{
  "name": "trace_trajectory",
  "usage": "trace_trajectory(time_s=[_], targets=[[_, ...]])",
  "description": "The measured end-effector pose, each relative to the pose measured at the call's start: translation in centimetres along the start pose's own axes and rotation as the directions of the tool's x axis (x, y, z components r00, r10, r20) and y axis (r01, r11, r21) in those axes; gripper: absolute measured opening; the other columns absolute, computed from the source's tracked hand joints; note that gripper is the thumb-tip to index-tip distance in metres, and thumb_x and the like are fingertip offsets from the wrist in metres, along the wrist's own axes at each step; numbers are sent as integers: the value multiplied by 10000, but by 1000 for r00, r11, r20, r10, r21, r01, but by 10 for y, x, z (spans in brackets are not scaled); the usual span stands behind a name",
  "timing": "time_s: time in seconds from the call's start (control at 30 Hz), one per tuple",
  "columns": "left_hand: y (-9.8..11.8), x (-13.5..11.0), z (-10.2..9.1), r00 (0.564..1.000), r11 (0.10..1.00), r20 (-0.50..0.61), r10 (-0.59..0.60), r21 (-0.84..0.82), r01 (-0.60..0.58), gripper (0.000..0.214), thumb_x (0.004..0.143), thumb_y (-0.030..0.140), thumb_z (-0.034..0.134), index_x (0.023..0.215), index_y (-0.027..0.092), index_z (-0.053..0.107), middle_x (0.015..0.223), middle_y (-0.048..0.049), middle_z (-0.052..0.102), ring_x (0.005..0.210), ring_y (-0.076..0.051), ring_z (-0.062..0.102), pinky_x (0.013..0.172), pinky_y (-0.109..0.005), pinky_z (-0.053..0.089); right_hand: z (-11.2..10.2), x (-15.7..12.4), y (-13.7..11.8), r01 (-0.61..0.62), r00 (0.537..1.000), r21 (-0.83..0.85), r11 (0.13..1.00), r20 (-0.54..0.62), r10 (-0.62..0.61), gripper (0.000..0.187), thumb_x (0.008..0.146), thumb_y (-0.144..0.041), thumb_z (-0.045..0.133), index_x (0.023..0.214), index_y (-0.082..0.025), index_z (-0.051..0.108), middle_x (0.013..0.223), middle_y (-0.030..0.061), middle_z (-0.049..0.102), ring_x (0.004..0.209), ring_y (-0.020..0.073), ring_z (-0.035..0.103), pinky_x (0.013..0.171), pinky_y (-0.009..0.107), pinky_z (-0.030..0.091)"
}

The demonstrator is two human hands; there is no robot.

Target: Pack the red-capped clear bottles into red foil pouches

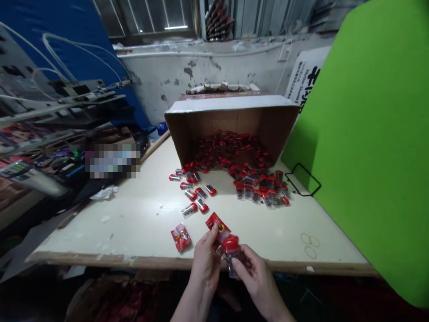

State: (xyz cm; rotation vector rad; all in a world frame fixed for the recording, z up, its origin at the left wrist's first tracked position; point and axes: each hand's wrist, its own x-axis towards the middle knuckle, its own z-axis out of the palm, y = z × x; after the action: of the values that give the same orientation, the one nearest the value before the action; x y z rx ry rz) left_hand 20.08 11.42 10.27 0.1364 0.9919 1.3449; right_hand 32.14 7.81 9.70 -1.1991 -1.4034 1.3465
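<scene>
Your left hand [205,264] is closed in a pinch on a red sachet [217,228], gripping it between thumb and fingers. Your right hand [256,281] is curled around a clear bottle [233,264] with a red cap, and the fingers are closed on its body. The bottle is over the front edge of the table [100,237], touching the sachet.

Status: one bottle is in your hands, and a second sachet [181,237] lies flat on the table at 11 o'clock. Most bottles lie heaped in a carton [231,117] at 12 o'clock, which rests on its side with its mouth toward you. Loose bottles [192,192] lie scattered on the table at the left of the mouth, and a denser group [259,190] lies at the right.

Note these surroundings: a green board [365,134] stands at 2 o'clock with a black wire frame [303,179] against it, and cabled machinery [67,98] sits at 10 o'clock.
</scene>
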Motion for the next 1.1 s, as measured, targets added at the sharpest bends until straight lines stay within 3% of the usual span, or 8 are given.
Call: trace_trajectory(time_s=[0.23,0.47,0.73,0.93,1.1], targets=[[35,1,21,1000,999,10,-11,-44,12,235,681,320,735,792,122,673,697,-40,670,620,-117,590,579,-227,434,6,28,-31,35,998,58,998,-51,-32,224,885,-377,494,961,-177,560,795,49,648,673,182,605,626,262,496],[54,7,26,999,996,16,30,-88,-28,183,696,283,723,801,144,669,738,-36,679,681,-133,598,644,-257,429,8,46,-57,48,999,-29,998,21,-47,204,860,-372,526,899,-176,566,732,33,636,641,176,600,607,256,508],[63,11,32,999,997,26,22,-77,-20,225,696,306,720,841,146,656,760,-32,666,683,-132,586,615,-252,393,12,58,-62,21,999,-62,998,-47,-24,210,870,-369,500,898,-166,541,752,49,646,639,174,613,570,237,492],[72,10,36,1000,998,18,2,-62,-1,240,686,299,731,848,143,646,756,-26,652,668,-125,569,635,-264,415,18,52,-69,75,996,-91,993,-41,-79,164,876,-310,492,909,-165,562,708,18,619,606,147,586,564,215,467],[75,6,33,998,1000,69,-9,-3,9,208,711,305,710,838,153,648,753,-15,651,675,-112,562,629,-246,401,23,47,-75,71,991,-101,992,-106,-81,168,861,-318,510,899,-166,570,676,19,615,575,138,560,521,206,451]])
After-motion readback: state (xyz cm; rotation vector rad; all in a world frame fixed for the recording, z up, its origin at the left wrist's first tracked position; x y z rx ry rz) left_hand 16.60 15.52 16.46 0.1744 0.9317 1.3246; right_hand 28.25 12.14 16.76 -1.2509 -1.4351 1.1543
